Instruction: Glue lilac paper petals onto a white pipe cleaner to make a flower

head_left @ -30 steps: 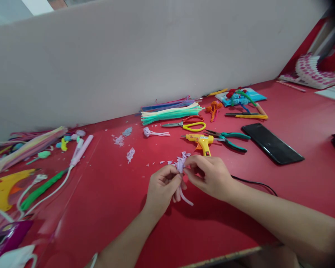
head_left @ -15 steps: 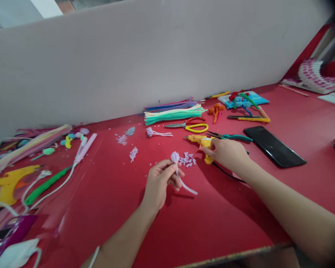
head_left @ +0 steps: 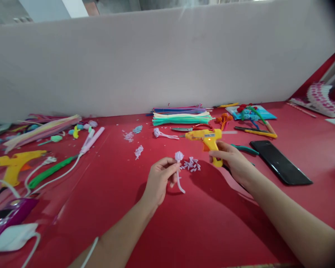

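While both hands are over the tabletop (head_left: 162, 227), flower (head_left: 179, 156): lilac, head up, pinched just under the head in the left hand; its stem hangs below and curves at the end.
Left hand (head_left: 159, 180): thumb and fingers pinching the flower.
Right hand (head_left: 234, 160): fingers closed around the handle of the glue gun (head_left: 210, 137), thumb on the near side; the hands are apart.
Glue gun: yellow, held off the tabletop, nozzle pointing left, a pale glue stick (head_left: 230, 132) poking out at the back.
Clippings (head_left: 192, 164): a loose lilac heap just right of the flower.
Fluff: a blue tuft (head_left: 137, 129) and two lilac tufts (head_left: 139, 152), left of and beyond the flower.
Second flower (head_left: 156, 133): lilac, lying on its side in front of the green stems (head_left: 181, 119).
Scissors (head_left: 181, 129): beyond the glue gun, which partly hides them.
Pliers (head_left: 245, 149): teal handles showing between the right hand and the phone (head_left: 280, 162).
Phone: black, flat, at the right.
Far side: purple and blue stems (head_left: 181, 110), orange flower (head_left: 223, 119), and a blue packet (head_left: 266, 112) with red and blue flowers on it.
Left side: pastel stems (head_left: 41, 134), another yellow gun (head_left: 14, 163), a green stick (head_left: 51, 173), a pink tool (head_left: 92, 141), and white cables.
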A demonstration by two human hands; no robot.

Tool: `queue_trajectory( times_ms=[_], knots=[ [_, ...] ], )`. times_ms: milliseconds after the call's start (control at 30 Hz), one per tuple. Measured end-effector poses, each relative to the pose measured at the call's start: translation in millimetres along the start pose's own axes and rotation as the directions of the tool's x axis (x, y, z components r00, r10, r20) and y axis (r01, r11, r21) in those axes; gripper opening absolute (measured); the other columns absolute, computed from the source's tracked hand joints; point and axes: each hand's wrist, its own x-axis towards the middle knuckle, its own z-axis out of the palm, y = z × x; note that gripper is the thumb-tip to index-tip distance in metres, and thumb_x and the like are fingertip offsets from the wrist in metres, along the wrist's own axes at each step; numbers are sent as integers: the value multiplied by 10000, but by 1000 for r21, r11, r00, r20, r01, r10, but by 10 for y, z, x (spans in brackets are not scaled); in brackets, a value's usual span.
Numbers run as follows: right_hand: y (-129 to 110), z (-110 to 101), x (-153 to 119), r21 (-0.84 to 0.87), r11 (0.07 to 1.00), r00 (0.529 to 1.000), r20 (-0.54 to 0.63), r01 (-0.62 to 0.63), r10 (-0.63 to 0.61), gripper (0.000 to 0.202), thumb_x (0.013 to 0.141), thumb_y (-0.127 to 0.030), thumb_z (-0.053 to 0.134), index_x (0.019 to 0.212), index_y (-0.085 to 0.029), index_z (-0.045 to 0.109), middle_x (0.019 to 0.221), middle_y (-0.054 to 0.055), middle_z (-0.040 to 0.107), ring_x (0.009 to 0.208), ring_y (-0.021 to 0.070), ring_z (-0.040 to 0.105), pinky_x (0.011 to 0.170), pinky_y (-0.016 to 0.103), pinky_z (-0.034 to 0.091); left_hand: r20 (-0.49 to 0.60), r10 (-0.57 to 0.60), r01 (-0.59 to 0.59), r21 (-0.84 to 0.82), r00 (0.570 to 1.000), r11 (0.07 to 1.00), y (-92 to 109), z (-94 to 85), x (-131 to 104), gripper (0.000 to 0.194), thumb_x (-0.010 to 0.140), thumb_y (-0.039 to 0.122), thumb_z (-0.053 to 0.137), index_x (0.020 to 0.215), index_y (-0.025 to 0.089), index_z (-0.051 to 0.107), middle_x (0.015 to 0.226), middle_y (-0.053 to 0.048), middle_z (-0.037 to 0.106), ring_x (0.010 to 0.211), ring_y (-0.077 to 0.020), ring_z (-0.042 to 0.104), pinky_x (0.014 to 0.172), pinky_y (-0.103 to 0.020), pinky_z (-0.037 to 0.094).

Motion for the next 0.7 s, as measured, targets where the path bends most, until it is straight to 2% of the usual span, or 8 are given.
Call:
queue_trajectory(
  times_ms=[133, 267, 400, 533, 700],
  knots=[
    [-41, 73, -143, 103, 994, 988, 150, -39, 23, 249, 660, -203, 643, 897, -160, 582, 708, 6, 573, 586, 123, 548, 576, 254, 460, -40, -19, 18, -49, 999, 999, -3, -12, 27, 175, 670, 277, 693, 688, 154, 570, 515, 46, 555, 363, -30, 426, 318, -127, 283],
    [-27, 172, -247, 7, 999, 965, 259, 32, -32, 177, 703, -222, 627, 863, -155, 592, 779, 34, 602, 647, 138, 561, 622, 272, 479, -67, -8, 1, -107, 998, 994, 1, -36, 53, 165, 677, 259, 684, 664, 148, 564, 519, 43, 556, 382, -34, 447, 340, -133, 321],
    [42, 263, -323, -145, 968, 950, 266, 204, -161, 139, 767, -305, 616, 843, -188, 619, 755, 20, 615, 674, 145, 573, 613, 255, 481, -95, -2, -10, -120, 995, 993, 18, -48, 63, 168, 681, 238, 673, 635, 149, 539, 491, 54, 533, 372, -35, 437, 343, -137, 325],
    [141, 291, -348, -272, 886, 915, 262, 375, -307, 181, 831, -370, 546, 820, -215, 640, 711, 22, 633, 675, 169, 594, 571, 257, 480, -91, -20, 9, -116, 996, 993, 20, -47, 63, 196, 654, 260, 691, 621, 148, 533, 483, 48, 533, 373, -37, 436, 352, -139, 331],
    [191, 291, -350, -382, 814, 895, 270, 438, -355, 244, 861, -377, 503, 996, -232, 645, 704, 12, 642, 603, 157, 575, 501, 243, 456, -78, -28, 19, -114, 997, 993, 1, -38, 59, 205, 650, 271, 693, 621, 152, 528, 457, 50, 518, 371, -44, 436, 351, -141, 331]
  ],
)
